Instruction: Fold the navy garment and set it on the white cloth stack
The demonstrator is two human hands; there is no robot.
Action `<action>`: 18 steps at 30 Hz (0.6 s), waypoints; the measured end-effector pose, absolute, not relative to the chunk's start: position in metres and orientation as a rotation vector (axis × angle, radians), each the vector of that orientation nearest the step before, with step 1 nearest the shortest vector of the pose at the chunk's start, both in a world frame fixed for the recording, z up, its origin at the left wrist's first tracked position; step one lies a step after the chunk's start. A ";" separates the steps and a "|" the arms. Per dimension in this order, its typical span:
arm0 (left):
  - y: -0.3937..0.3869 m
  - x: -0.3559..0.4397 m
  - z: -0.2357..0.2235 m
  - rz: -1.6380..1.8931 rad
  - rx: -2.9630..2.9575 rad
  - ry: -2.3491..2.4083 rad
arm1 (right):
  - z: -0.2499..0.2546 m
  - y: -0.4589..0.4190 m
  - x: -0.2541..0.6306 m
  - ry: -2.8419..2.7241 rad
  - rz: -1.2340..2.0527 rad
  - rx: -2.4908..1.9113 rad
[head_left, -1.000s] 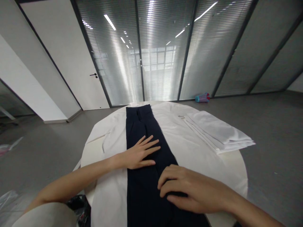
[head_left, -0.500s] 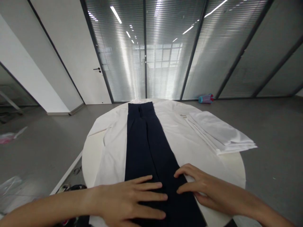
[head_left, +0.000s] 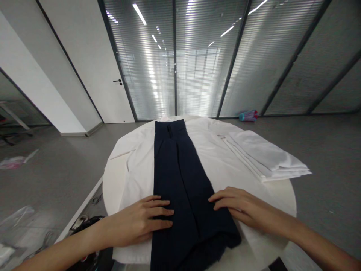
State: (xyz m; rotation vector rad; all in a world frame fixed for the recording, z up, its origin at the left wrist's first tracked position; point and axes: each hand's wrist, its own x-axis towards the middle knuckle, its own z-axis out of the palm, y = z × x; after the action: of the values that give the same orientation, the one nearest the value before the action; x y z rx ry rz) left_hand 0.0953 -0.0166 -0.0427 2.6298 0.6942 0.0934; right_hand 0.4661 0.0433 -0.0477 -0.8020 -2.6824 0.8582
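A pair of dark navy trousers (head_left: 177, 173) with a waistband at the far end lies lengthwise on a white garment or cloth (head_left: 135, 188). The near right corner of the navy cloth is turned up or crumpled, with a frayed-looking edge. My left hand (head_left: 141, 220) lies on its left edge, fingers stretched out and apart. Across from it, my right hand (head_left: 239, 205) rests its fingertips on the right edge; those fingers are extended, and the thumb is mostly hidden. Neither hand appears to grip the fabric.
A round white table (head_left: 113, 192) carries the cloth. On its right a folded stack of white fabric (head_left: 262, 156) overhangs the rim. Dark items and cables (head_left: 90, 226) lie below at the left. A blue and red bundle (head_left: 248, 115) sits by the glass wall.
My left hand has drawn back leftward from the middle of the trousers to their left edge. My right hand has shifted slightly and flattened. The near right part of the navy cloth now looks turned up.
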 end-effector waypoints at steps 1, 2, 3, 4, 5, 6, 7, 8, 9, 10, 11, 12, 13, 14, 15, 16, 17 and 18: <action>-0.013 0.094 -0.040 0.124 2.569 0.687 | -0.044 0.047 0.463 -2.652 0.898 -0.826; -0.008 0.092 -0.038 0.172 2.487 0.690 | -0.040 0.053 0.460 -2.619 0.949 -0.835; -0.001 0.089 -0.036 0.229 2.388 0.710 | -0.038 0.061 0.456 -2.577 1.005 -0.837; 0.008 0.086 -0.035 0.304 2.273 0.752 | -0.036 0.071 0.452 -2.521 1.058 -0.840; 0.019 0.083 -0.036 0.390 2.139 0.812 | -0.036 0.082 0.447 -2.447 1.106 -0.850; 0.032 0.080 -0.039 0.487 1.983 0.883 | -0.038 0.095 0.440 -2.358 1.152 -0.873; 0.046 0.077 -0.043 0.575 1.808 0.954 | -0.041 0.109 0.433 -2.248 1.191 -0.918; 0.061 0.075 -0.048 0.648 1.618 1.017 | -0.044 0.124 0.426 -2.128 1.223 -0.984; 0.075 0.074 -0.054 0.703 1.426 1.067 | -0.049 0.137 0.418 -2.011 1.255 -1.067; 0.088 0.074 -0.060 0.746 1.246 1.108 | -0.053 0.150 0.411 -1.916 1.279 -1.157; 0.100 0.074 -0.066 0.778 1.095 1.141 | -0.058 0.160 0.404 -1.852 1.306 -1.248; 0.109 0.074 -0.070 0.795 0.981 1.164 | -0.062 0.167 0.399 -1.819 1.336 -1.338; 0.116 0.075 -0.074 0.800 0.908 1.177 | -0.065 0.172 0.395 -1.806 1.366 -1.415; 0.119 0.075 -0.076 0.803 0.869 1.184 | -0.067 0.174 0.394 -1.798 1.402 -1.473; 0.119 0.075 -0.077 0.800 0.858 1.182 | -0.067 0.174 0.393 -1.779 1.441 -1.507; 0.117 0.075 -0.076 0.798 0.868 1.178 | -0.066 0.172 0.395 -1.748 1.475 -1.517; 0.112 0.075 -0.075 0.801 0.893 1.172 | -0.065 0.168 0.397 -1.712 1.501 -1.511; 0.107 0.075 -0.073 0.815 0.927 1.172 | -0.063 0.164 0.401 -1.683 1.517 -1.498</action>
State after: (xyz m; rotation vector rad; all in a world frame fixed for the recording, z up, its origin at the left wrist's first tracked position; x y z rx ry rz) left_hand 0.0750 0.1065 -0.0733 0.9271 1.1719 0.8150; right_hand 0.4005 0.1642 -0.0628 -1.4978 -1.6834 1.5165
